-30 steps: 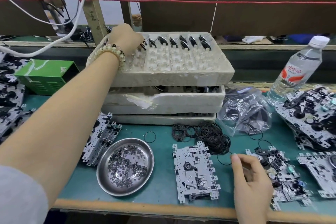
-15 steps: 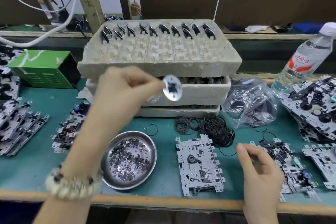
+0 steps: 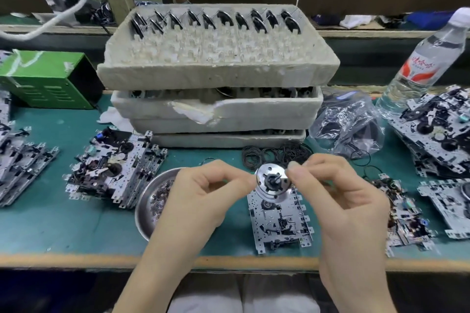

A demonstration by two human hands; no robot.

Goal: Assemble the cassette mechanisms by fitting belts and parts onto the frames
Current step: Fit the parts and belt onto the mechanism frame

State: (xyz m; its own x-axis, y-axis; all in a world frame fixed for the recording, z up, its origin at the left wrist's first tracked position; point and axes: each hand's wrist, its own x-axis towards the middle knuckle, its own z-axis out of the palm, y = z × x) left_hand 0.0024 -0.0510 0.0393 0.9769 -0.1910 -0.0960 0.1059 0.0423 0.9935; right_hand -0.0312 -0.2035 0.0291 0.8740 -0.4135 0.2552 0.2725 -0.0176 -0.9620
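Flywheel [image 3: 272, 181] pinched by left hand [image 3: 203, 198] and right hand [image 3: 343, 201], frame [image 3: 279, 221] below, belts [image 3: 274, 154], trays [image 3: 218, 71] behind.

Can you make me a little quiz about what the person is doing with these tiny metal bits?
1. How many hands pinch the round silver metal disc?
2. True or false: the loose black rubber belts lie in front of the stacked white foam trays.
3. What lies on the green-topped bench under the held disc? A. flat grey metal frame B. green box C. water bottle
Key: 1. Two, left hand and right hand. 2. True. 3. A.
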